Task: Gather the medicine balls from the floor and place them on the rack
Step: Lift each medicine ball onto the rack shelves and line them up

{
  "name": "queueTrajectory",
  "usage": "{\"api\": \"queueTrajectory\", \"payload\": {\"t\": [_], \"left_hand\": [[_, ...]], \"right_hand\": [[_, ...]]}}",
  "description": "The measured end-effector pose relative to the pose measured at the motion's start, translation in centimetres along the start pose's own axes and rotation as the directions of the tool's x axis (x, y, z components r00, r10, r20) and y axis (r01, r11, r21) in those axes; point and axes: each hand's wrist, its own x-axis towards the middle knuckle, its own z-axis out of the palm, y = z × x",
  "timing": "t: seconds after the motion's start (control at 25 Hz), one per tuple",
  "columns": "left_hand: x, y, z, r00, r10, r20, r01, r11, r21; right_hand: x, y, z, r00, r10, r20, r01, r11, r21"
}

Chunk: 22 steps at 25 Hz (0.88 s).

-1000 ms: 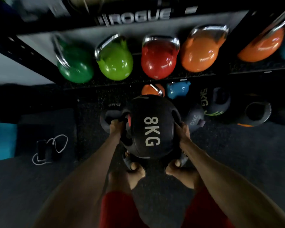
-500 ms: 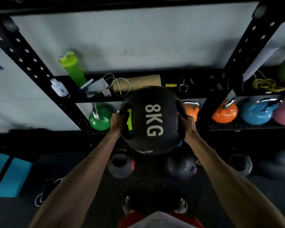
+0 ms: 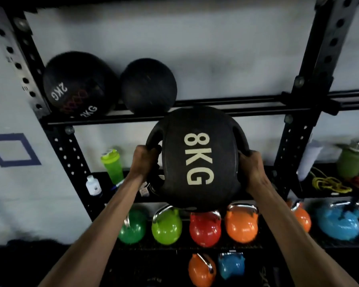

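Note:
A black medicine ball (image 3: pixel 197 158) marked 8KG hangs in the air in front of the black rack (image 3: pixel 232 104). My left hand (image 3: pixel 144 159) grips its left handle and my right hand (image 3: pixel 252 168) grips its right handle. The ball's top sits just below the upper shelf rail. On that upper shelf rest two black medicine balls: one marked 2KG (image 3: pixel 77 83) at the left and a plain one (image 3: pixel 148 85) beside it. The shelf to the right of them is bare.
A green shaker bottle (image 3: pixel 112 165) and a small white bottle (image 3: pixel 93 185) stand on the middle shelf, a yellow cord (image 3: pixel 327 184) and green jar (image 3: pixel 351 161) to the right. Coloured kettlebells (image 3: pixel 204 228) line the lower shelf, two more (image 3: pixel 201 270) on the floor.
I have lifted the 8KG ball from near the floor up to the height of the upper shelf, with both hands still on its handles. My view has tilted upward.

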Motion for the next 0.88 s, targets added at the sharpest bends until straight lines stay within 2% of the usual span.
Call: {"api": "queueTrajectory", "payload": {"t": [0.28, 0.44, 0.68, 0.88], "left_hand": [[4.8, 10.4, 1.5, 0.98, 0.174, -0.101, -0.183, 0.979, -0.087], [7.4, 14.6, 2.9, 0.953, 0.249, -0.173, -0.257, 0.966, -0.024], [11.6, 17.7, 7.6, 0.94, 0.258, -0.225, -0.276, 0.96, -0.054], [16.7, 16.4, 10.6, 0.97, 0.203, -0.137, -0.221, 0.967, -0.13]], "right_hand": [[4.3, -11.5, -1.1, 0.984, -0.179, -0.011, 0.18, 0.98, 0.081], [7.1, -15.5, -2.6, 0.967, -0.254, -0.01, 0.254, 0.966, 0.056], [14.1, -18.6, -3.8, 0.959, -0.282, 0.015, 0.282, 0.959, -0.012], [19.1, -18.6, -2.3, 0.965, -0.263, -0.008, 0.263, 0.964, -0.026]]}}
